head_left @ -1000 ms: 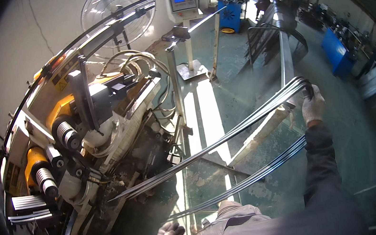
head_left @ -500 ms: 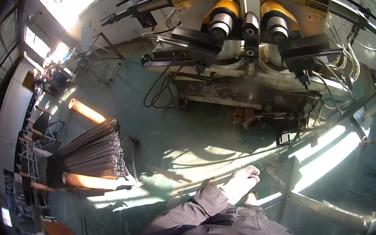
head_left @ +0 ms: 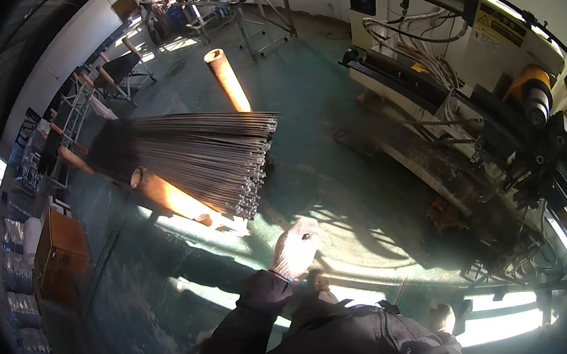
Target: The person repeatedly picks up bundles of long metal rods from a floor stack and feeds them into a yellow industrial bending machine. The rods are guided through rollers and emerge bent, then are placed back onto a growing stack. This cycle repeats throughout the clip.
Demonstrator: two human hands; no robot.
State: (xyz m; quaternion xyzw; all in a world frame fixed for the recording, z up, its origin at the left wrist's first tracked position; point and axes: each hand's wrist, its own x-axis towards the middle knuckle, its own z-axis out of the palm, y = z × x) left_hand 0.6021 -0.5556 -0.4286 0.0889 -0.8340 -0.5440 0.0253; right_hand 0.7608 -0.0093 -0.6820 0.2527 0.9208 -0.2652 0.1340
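Observation:
My left hand (head_left: 296,250), in a pale work glove, hangs in front of my body with its fingers curled in. I see nothing held in it, though strong sunlight washes out the glove. Nearest to it is a large bundle of long, thin dark metal rods (head_left: 201,156), whose cut ends point my way, apart from the hand. Low at my right side, part of my gloved right hand (head_left: 442,317) shows beyond my dark clothing. Its fingers are too small and unclear to read.
Upright orange-brown tubes (head_left: 174,198) flank the rod bundle. On the right stands a large machine (head_left: 415,79) with hoses and yellow-and-silver cylinders (head_left: 535,98). A brown cabinet (head_left: 61,248) is at left. At the back are a metal frame table (head_left: 264,16) and a person (head_left: 151,18).
My view has swung left, so the rod bundle sits nearer the middle and the machine farther right. My left hand appears farther left. My right hand has come into view.

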